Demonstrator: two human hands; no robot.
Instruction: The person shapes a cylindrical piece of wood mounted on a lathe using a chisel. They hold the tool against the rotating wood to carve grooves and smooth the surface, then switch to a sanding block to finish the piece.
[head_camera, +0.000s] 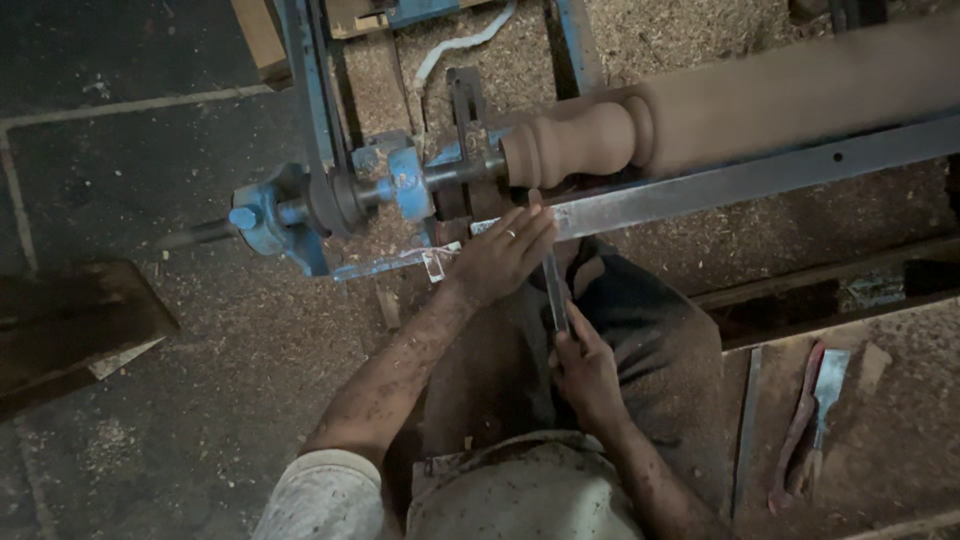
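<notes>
A long wooden spindle (700, 115) with a turned bulb at its left end sits in a blue lathe (330, 195). My left hand (500, 255), a ring on one finger, rests on the grey metal tool rest (720, 185) and presses a flat metal chisel (553, 285) down near its tip. The chisel's tip points at the spindle's bulb. My right hand (585, 375) grips the chisel's lower end close to my lap. Both forearms are dusted with wood shavings.
Sawdust covers the lathe bed and the floor. A wooden board (70, 325) lies at the left. On a wooden bench at the right lie another chisel (825, 385) and a long thin metal strip (745, 430). A white cable (460, 45) runs at the top.
</notes>
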